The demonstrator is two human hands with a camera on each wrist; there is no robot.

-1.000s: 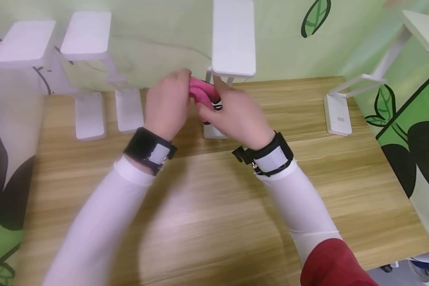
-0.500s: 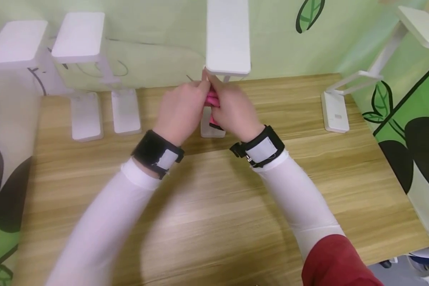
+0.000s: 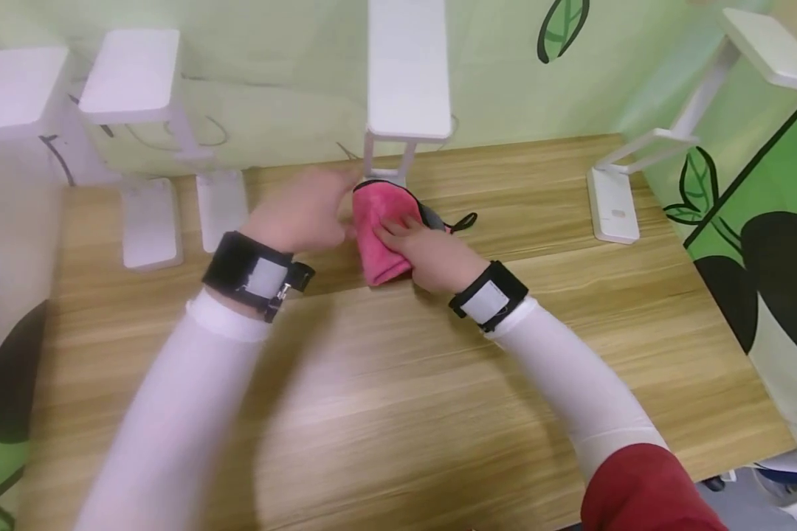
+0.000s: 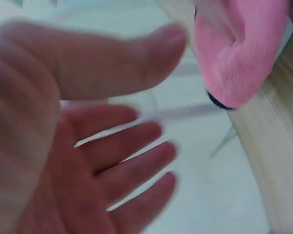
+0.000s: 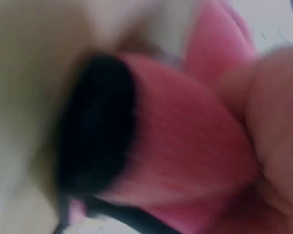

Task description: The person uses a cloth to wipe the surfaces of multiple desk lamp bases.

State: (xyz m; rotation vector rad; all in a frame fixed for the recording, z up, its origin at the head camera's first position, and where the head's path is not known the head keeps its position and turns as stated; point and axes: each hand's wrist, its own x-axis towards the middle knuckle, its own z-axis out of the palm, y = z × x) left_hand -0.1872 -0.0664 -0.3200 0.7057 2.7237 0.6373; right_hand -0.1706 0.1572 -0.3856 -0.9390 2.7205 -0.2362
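A pink cloth (image 3: 378, 228) with a black edge and a black loop covers most of the middle lamp's base in the head view. My right hand (image 3: 435, 254) grips it from the right, fingers and thumb sunk into the fabric. In the right wrist view, the bunched pink cloth (image 5: 185, 131) lies against the thumb, blurred by motion. My left hand (image 3: 302, 210) is apart from the cloth, just to its left. Its fingers (image 4: 132, 146) are extended and hold nothing in the left wrist view. The middle white desk lamp (image 3: 408, 70) has its flat head above the cloth.
Two white lamps (image 3: 133, 74) stand at the back left, and another lamp (image 3: 614, 203) at the back right. Thin cables run along the green wall (image 3: 292, 59). The wooden table (image 3: 372, 398) extends toward me.
Both hands had the cloth bunched at the middle lamp's upright. Now the left hand has let go and moved left, while the right has brought the cloth down, spread wider, over the base.
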